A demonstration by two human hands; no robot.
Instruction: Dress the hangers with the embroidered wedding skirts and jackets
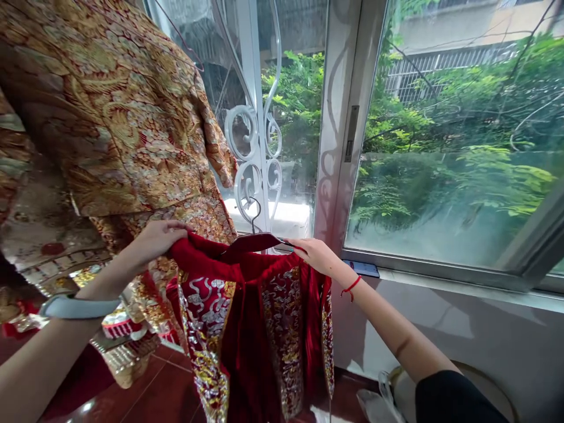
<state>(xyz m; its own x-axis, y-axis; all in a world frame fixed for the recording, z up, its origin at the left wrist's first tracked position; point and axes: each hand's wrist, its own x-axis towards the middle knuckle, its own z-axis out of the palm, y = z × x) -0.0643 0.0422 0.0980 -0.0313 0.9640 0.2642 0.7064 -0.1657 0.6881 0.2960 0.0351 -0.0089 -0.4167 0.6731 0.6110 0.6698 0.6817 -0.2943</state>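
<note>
A red skirt [259, 329] with gold and silver embroidered panels hangs on a dark red hanger [253, 242]. The hanger's hook catches on the white scrolled window grille [253, 153]. My left hand [156, 238] grips the skirt's waistband at its left end, fingers closed over the cloth. My right hand [315, 254] holds the right end of the hanger and the waistband; a red string circles its wrist. A pale band sits on my left forearm.
A large gold and red embroidered jacket [110, 117] hangs at the left, against the window. The sliding window frame [341, 117] and sill lie behind, with green trees outside. Dark red floor tiles [167, 393] lie below, and a pale round object sits at the lower right.
</note>
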